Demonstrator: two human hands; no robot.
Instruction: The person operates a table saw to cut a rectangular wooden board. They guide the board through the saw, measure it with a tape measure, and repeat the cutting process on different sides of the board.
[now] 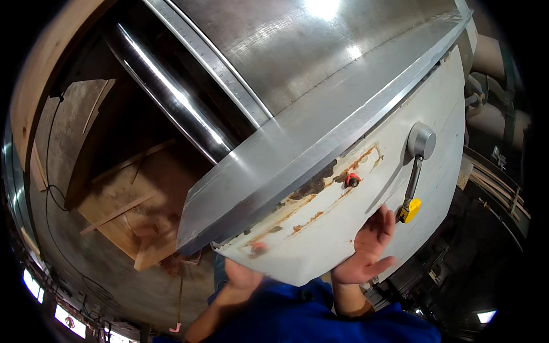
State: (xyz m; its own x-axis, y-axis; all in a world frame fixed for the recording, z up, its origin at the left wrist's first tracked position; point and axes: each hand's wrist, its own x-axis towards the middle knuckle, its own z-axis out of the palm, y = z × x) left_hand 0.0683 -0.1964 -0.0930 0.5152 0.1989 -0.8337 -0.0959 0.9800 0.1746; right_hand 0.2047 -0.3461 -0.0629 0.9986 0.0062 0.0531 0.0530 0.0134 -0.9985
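A white metal panel with chipped paint and rust streaks covers the side of a large machine, under its thick steel table edge. My left hand is at the panel's near lower corner; its fingers are hidden there. Over the lower right of the panel, my right hand is open, with thumb and fingers apart and nothing in it. Just beyond its fingertips is a yellow knob on a lever that hangs from a grey round hub. A red knob sticks out of the panel higher up.
A shiny steel roller lies in a gap at the machine's left. Wood offcuts lie on the floor below it. A dark cable trails at far left. Stacked wooden strips and large pipes stand at right.
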